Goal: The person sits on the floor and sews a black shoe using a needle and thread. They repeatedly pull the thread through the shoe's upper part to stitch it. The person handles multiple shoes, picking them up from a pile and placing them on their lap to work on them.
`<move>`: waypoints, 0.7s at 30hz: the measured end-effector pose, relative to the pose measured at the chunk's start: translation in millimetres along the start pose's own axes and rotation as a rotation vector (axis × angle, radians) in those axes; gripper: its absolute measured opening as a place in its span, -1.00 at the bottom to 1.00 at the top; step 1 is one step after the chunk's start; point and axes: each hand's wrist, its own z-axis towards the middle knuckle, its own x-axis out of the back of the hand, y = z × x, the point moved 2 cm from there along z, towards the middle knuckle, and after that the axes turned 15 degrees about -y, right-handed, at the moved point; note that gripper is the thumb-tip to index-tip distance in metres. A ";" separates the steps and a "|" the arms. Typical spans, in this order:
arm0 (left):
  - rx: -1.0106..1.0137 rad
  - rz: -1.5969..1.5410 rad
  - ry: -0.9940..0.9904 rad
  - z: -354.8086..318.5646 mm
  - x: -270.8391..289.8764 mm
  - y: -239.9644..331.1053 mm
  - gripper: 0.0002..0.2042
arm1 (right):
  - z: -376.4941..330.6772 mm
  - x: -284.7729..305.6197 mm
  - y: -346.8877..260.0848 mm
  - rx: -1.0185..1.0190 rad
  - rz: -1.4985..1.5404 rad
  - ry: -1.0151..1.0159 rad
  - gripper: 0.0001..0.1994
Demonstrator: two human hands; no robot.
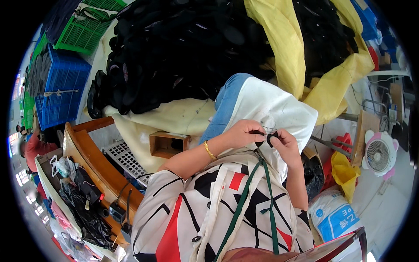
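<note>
At the near side of a draped white cloth (283, 107), left hand (244, 132) and right hand (286, 146) grasp small, soft-looking black pieces (270, 139) in their fingers; a slackened pinch could send one sliding down the folds

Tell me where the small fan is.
In the head view, the pink-and-white fan is near the right rim, just right of the small yellow bag, farther right than the right hand.
</note>
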 end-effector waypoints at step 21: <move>0.384 -0.542 1.002 34.6 332.8 -299.4 -0.78 | 32.0 48.1 27.7 -0.125 0.331 0.471 -0.89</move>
